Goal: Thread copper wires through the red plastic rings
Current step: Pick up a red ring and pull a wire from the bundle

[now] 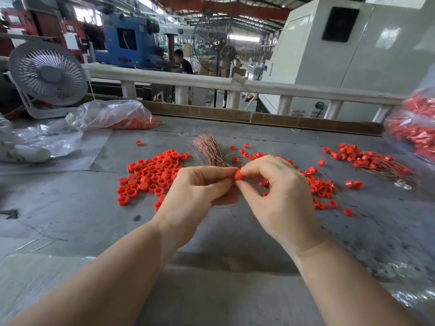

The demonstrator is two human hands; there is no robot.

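mid-threading: right hand [277, 191] pinches 1 red ring [239, 175] above the worktop [70, 220], left hand [195, 189] pinching at it too, wire too thin to see. next probably means pulling it through.

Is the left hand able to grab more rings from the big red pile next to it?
Probably yes, once it lets go. The pile of red rings lies just beside the left hand with nothing between, but it and the right hand are pinching one red ring.
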